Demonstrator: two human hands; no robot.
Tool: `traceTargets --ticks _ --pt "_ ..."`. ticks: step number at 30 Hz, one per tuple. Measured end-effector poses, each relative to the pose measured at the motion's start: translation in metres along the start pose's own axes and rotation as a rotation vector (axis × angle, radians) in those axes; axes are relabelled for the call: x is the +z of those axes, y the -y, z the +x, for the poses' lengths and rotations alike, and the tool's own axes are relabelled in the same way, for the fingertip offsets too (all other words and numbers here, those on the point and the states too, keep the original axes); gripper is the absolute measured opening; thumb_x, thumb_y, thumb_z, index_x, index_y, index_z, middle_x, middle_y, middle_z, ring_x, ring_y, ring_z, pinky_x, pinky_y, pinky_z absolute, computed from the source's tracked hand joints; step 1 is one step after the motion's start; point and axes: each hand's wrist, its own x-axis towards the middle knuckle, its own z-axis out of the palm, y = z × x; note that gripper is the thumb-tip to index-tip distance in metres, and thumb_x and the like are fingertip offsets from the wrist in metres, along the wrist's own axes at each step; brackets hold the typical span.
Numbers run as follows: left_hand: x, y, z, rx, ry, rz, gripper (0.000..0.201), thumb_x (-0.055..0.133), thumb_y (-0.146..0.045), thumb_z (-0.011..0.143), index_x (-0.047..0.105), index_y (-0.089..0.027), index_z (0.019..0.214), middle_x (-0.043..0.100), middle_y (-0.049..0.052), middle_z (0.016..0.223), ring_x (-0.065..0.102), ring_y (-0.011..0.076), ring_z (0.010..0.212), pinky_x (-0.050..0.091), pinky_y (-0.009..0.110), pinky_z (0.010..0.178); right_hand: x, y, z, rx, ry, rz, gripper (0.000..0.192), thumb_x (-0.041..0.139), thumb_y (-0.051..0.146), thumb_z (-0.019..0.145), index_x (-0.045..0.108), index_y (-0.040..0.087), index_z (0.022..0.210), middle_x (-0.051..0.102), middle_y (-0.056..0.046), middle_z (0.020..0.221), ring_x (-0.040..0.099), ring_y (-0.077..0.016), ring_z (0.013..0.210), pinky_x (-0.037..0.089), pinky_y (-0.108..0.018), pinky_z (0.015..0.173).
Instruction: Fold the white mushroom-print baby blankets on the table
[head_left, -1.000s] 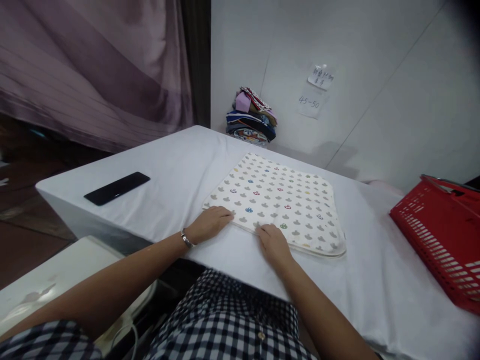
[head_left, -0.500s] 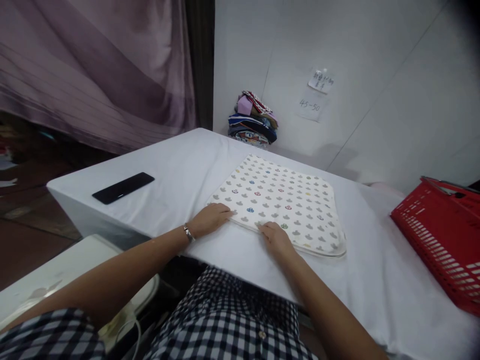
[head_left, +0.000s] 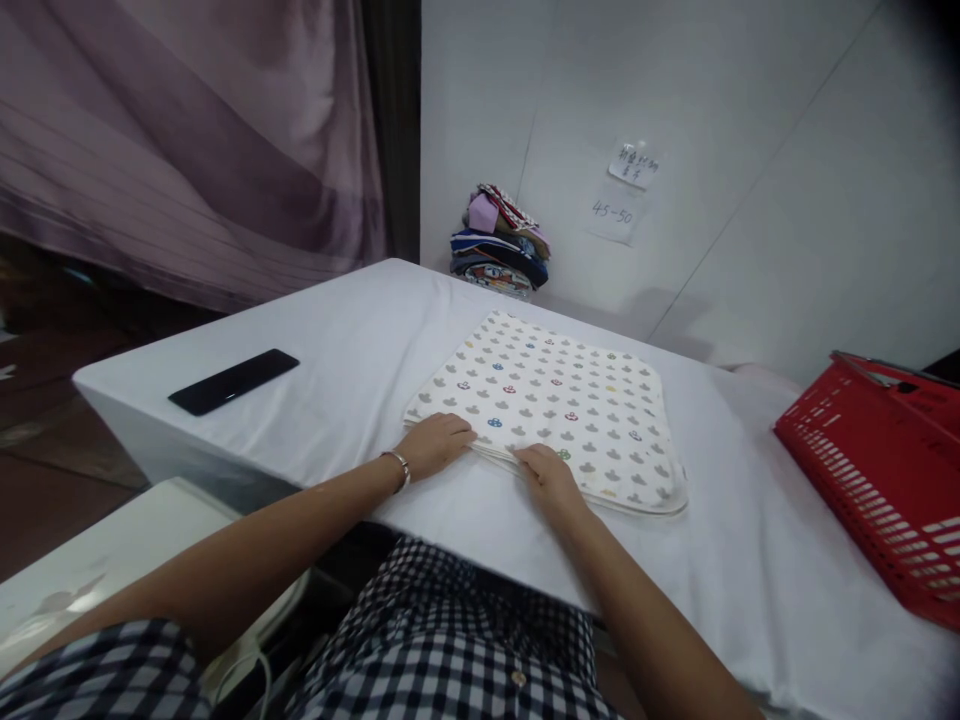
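Observation:
A folded white cloth (head_left: 540,390) printed with small grey shapes and a few coloured ones lies flat on the white-covered table (head_left: 337,330). Its layered near edge faces me. My left hand (head_left: 439,443) is at that edge, left of the middle, fingers together and closed over it; the thumb is mostly hidden. A short way to the right, my right hand (head_left: 550,475) pinches the same edge between thumb and fingers. Which layers each hand holds I cannot tell.
A black phone (head_left: 235,381) lies on the table's left part. Stacked folded clothes (head_left: 501,245) are at the back by the wall. To the right stands a red plastic basket (head_left: 870,470). A white stool-like surface (head_left: 127,560) is below the table's left front.
My left hand has slid slightly right along the cloth's near edge, closer to my right hand. My right hand stays about where it was. The whole view has shifted a little.

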Motion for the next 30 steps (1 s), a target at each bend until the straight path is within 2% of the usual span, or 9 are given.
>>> traceTargets --ticks 4,11,18,25,30 --pt "-0.002 0.005 -0.003 -0.014 -0.005 0.027 0.029 0.034 -0.024 0.09 0.06 -0.019 0.103 0.064 0.004 0.101 0.055 0.0163 0.092 0.04 0.031 0.08 0.004 -0.003 -0.004 -0.047 -0.034 -0.039 0.028 0.04 0.015 0.087 0.062 0.02 0.103 0.061 -0.007 0.092 0.054 -0.0176 0.089 0.046 -0.03 0.078" --pt "-0.006 0.02 -0.013 -0.043 0.026 -0.056 0.03 0.035 -0.026 0.09 0.058 -0.021 0.11 0.063 0.004 0.102 0.055 0.0171 0.093 0.041 0.031 0.078 0.008 -0.007 -0.006 -0.084 -0.035 -0.076 0.029 0.041 0.011 0.084 0.061 0.017 0.104 0.06 -0.009 0.096 0.053 -0.0181 0.091 0.046 -0.03 0.08" --pt "-0.007 0.025 -0.003 -0.009 -0.017 0.126 0.027 0.036 -0.018 0.089 0.059 -0.017 0.104 0.063 0.007 0.103 0.054 0.0176 0.094 0.039 0.032 0.079 0.009 -0.004 -0.003 -0.091 -0.088 -0.154 0.033 0.038 0.009 0.084 0.059 0.019 0.108 0.059 -0.009 0.098 0.052 -0.0194 0.092 0.046 -0.032 0.079" --pt "0.002 0.028 -0.011 0.04 0.012 0.132 0.027 0.036 -0.017 0.089 0.057 -0.019 0.106 0.062 0.004 0.101 0.053 0.0169 0.091 0.038 0.031 0.075 0.012 0.001 -0.004 -0.145 0.065 -0.306 0.034 0.036 0.009 0.083 0.06 0.019 0.106 0.061 -0.009 0.096 0.051 -0.0214 0.087 0.043 -0.033 0.076" --pt "-0.002 0.027 -0.013 0.019 -0.038 0.149 0.028 0.035 -0.015 0.089 0.057 -0.02 0.106 0.061 0.004 0.101 0.051 0.0168 0.095 0.037 0.031 0.077 0.008 0.001 -0.001 -0.124 0.026 -0.296 0.035 0.034 0.01 0.085 0.059 0.019 0.107 0.06 -0.009 0.098 0.05 -0.021 0.09 0.042 -0.032 0.077"
